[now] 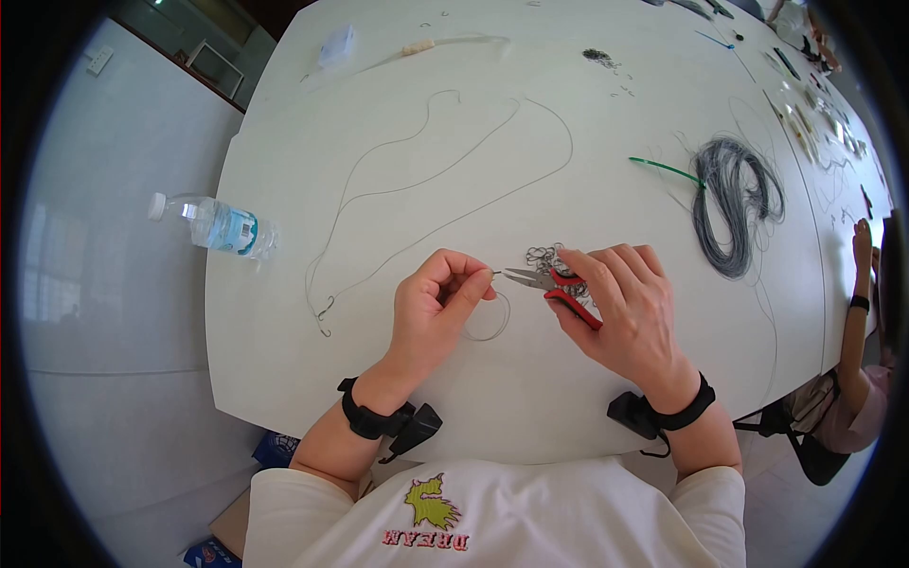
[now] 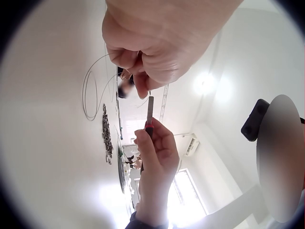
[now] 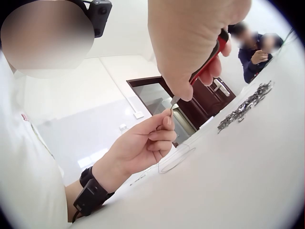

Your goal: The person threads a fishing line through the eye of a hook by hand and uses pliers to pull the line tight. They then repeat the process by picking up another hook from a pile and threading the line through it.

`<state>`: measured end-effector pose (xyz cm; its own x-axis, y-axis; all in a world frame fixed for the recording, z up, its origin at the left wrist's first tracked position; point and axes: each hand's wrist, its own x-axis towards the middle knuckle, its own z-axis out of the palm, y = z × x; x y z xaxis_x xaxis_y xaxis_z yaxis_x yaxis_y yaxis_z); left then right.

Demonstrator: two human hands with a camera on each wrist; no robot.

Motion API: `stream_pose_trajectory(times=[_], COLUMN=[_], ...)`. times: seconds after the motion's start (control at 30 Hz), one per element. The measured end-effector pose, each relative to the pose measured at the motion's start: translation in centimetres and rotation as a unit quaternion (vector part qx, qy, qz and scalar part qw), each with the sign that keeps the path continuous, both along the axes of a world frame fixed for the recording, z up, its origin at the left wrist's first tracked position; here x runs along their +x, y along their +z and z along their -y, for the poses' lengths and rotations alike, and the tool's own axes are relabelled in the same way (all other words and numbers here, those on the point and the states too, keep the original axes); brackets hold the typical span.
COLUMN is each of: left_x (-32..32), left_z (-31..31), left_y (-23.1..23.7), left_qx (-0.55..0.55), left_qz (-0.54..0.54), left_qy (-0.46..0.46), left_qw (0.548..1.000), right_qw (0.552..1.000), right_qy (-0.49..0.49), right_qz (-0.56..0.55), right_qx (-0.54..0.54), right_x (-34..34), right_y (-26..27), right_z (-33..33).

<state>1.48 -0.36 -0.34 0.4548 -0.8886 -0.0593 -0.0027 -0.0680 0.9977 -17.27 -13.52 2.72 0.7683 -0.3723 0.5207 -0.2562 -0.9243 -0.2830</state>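
My left hand (image 1: 434, 308) pinches the end of a thin line between thumb and forefinger, and a short dark tip sticks out past the fingertips. A loop of this line (image 1: 507, 317) hangs below the hand. Red-handled pliers (image 1: 571, 308) are in my right hand (image 1: 630, 308). Their pointed metal nose lies close to the left fingertips, and in the left wrist view its flat side (image 2: 150, 109) shows just below them. Under and behind the pliers lies a pile of small dark metal pieces (image 1: 543, 256). More thin line (image 1: 453, 220) spreads over the table, with small hooks (image 1: 326, 331) at its near end.
A water bottle (image 1: 227, 227) lies at the left table edge. On the right is a coiled grey line bundle (image 1: 724, 208) with a green tie (image 1: 666, 168). Farther back are a clear box (image 1: 336, 45) and a small dark hook pile (image 1: 597, 57). Another person's arm (image 1: 857, 312) rests at the right.
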Motion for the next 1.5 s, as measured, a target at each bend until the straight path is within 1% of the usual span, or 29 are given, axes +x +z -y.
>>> stream_pose_trajectory(times=[0.5,0.73,0.83,0.93,0.97,1.03,1.13,1.17,1.23,1.27,1.33,1.5], left_x=[-0.1,-0.2,0.0,0.7,0.9,1.2,1.4,1.3,1.4,1.4,1.4,1.5], left_z=[0.0,0.1,0.1,0.1,0.1,0.1,0.2,0.2,0.3,0.3,0.4,0.4], left_y=[-0.1,0.1,0.1,0.4,0.5,0.6,0.3,0.3,0.2,0.2,0.0,-0.1], left_qx=[0.003,0.006,0.015,0.004,0.004,-0.006,-0.024,-0.022,-0.014,-0.013,-0.014,-0.011], left_qz=[0.0,0.002,0.011,0.007,0.007,0.016,0.015,0.015,0.022,0.022,0.022,0.022], left_qy=[-0.002,-0.02,0.001,0.029,0.03,0.041,0.047,0.047,0.047,0.046,0.048,0.05], left_qw=[1.0,1.0,1.0,1.0,1.0,0.999,0.999,0.999,0.999,0.999,0.999,0.998], right_qw=[1.0,0.999,0.999,0.994,0.994,0.981,0.963,0.952,0.928,0.927,0.901,0.881], right_qy=[0.01,0.009,-0.004,-0.063,-0.062,-0.127,-0.218,-0.264,-0.326,-0.327,-0.383,-0.416], right_qz=[0.012,0.021,0.026,0.065,0.065,0.118,0.159,0.155,0.181,0.181,0.199,0.222], right_qx=[-0.01,-0.027,-0.041,-0.057,-0.057,-0.081,-0.016,-0.002,0.027,0.028,0.033,0.037], right_x=[0.0,-0.4,-0.8,-1.6,-1.9,-2.6,-4.1,-4.9,-6.3,-7.0,-8.6,-11.4], right_y=[-0.6,0.1,0.8,1.9,2.1,2.3,2.4,2.5,2.3,2.2,2.0,2.0], right_z=[0.1,0.4,0.8,1.9,2.3,3.4,5.1,5.7,7.4,8.2,9.6,11.7])
